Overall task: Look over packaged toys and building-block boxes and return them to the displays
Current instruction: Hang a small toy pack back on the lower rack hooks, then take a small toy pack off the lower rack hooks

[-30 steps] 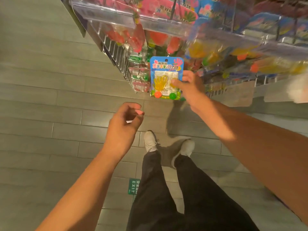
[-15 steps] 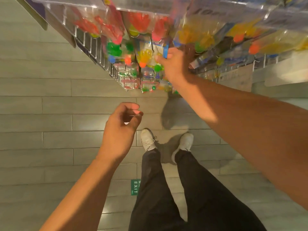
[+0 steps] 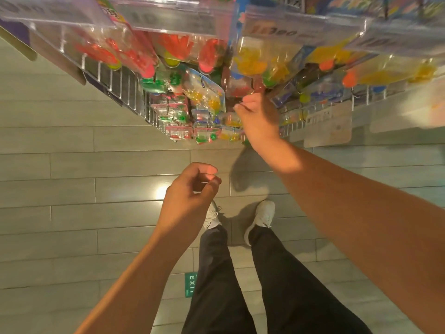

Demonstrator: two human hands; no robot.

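A blister-packed toy (image 3: 206, 94) with a blue card edge and a yellow hand shape inside hangs tilted among the packs on the wire display rack (image 3: 125, 88). My right hand (image 3: 258, 118) is raised just to the right of it, with its fingers curled by a thin metal hook. Whether those fingers pinch the hook or the pack's edge is not clear. My left hand (image 3: 190, 196) hovers lower, over the floor, loosely curled and holding nothing.
Rows of similar packs with red (image 3: 178, 48), yellow (image 3: 260, 61) and green toys hang above and around. Clear price-tag strips (image 3: 173, 18) jut out overhead. White paper tags (image 3: 327, 126) hang at the right. Grey plank floor, my legs and shoes, and a green EXIT marker (image 3: 191, 284) are below.
My right hand lifted the blue-carded toy from in front of the rack up into the hanging rows. The pack now hangs beside the hand. My left hand barely moved.
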